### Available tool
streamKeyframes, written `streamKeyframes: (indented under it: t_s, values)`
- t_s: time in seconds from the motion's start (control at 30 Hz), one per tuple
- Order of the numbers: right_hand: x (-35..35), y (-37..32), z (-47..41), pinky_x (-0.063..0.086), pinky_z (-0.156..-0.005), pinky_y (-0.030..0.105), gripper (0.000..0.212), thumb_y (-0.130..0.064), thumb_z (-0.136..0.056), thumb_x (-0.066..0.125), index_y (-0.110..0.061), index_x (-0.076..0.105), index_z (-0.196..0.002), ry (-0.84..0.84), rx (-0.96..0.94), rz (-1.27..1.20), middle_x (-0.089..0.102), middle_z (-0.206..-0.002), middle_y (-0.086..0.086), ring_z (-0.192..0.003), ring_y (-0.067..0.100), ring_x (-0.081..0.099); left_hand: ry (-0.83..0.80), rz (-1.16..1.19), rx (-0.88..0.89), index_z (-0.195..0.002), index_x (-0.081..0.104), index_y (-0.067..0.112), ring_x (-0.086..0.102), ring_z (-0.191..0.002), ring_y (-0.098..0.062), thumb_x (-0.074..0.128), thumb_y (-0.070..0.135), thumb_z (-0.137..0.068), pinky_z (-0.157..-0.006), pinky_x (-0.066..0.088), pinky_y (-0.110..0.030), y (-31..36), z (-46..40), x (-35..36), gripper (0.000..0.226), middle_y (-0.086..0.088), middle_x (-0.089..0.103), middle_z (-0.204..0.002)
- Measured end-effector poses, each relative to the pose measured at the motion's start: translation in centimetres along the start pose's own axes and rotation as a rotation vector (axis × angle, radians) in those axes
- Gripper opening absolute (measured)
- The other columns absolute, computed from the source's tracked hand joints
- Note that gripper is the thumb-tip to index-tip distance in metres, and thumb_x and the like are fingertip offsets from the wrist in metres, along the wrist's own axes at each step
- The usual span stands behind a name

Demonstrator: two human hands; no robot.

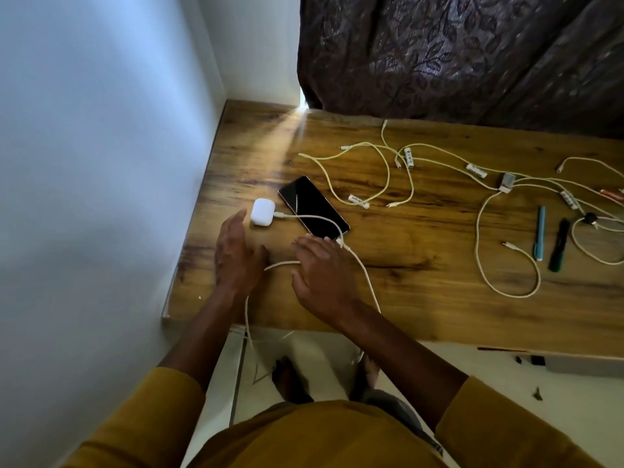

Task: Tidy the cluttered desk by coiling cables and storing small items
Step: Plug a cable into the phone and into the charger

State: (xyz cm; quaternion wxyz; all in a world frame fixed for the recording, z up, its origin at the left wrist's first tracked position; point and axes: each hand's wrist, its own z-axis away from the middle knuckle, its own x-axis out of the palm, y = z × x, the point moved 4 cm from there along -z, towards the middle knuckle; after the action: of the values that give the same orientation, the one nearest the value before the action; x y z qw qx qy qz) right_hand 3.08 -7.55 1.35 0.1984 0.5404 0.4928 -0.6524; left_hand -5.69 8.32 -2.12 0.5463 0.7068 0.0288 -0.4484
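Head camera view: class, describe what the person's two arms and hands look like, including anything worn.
Both hands are bare: left hand, right hand, no gloves, rings or watch visible. Mustard-yellow sleeves are pushed up, leaving the forearms uncovered.

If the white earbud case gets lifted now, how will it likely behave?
The earbud case looks small and smooth, so probably light and a bit slippery. A white cable appears plugged into it and crosses the phone, so lifting may drag that floppy cable along.

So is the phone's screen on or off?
Off, it seems: the phone lies face up on the desk, its screen plain black, though a white cable crosses it.
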Motion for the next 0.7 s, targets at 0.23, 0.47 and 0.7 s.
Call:
streamKeyframes:
  t_s: [0.23, 0.47, 0.7]
  values:
    - [-0.2, -0.9, 3.0, 0.045, -0.111, 0.043, 0.047, -0.022, -0.087, 0.06, -0.01, 0.066, -0.132, -0.003, -0.115, -0.137, 0.066, -0.135, 0.009, -0.129, 0.024, 0.056, 0.181, 0.056, -0.004, -0.144, 0.057, 0.021, 0.058, -0.122, -0.018, 0.065, 0.004, -0.09, -0.105, 0.051, -0.042, 0.5, 5.2, -1.4, 0.056, -0.002, 0.062, -0.14]
    - [-1.5, -0.8, 6.8, 0.051, -0.099, 0.038, 0.037, -0.016, -0.088, 0.064, -0.011, 0.069, -0.124, -0.026, -0.236, -0.253, 0.07, -0.123, 0.007, -0.115, 0.022, 0.063, 0.36, 0.043, -0.011, -0.132, 0.065, 0.019, 0.063, -0.118, -0.017, 0.062, 0.005, -0.088, -0.097, 0.055, -0.048, 0.9, 13.1, -2.0, 0.047, 0.0, 0.069, -0.129]
    - [0.0, -1.0, 11.5, 0.048, -0.098, 0.027, 0.036, -0.019, -0.092, 0.053, -0.012, 0.071, -0.123, -0.11, -0.288, -0.367, 0.071, -0.12, 0.004, -0.111, 0.017, 0.062, 0.502, 0.048, -0.185, -0.131, 0.065, 0.022, 0.064, -0.116, -0.015, 0.058, 0.015, -0.101, -0.096, 0.056, -0.05, 0.1, 22.4, -0.8, 0.032, 0.002, 0.068, -0.128]
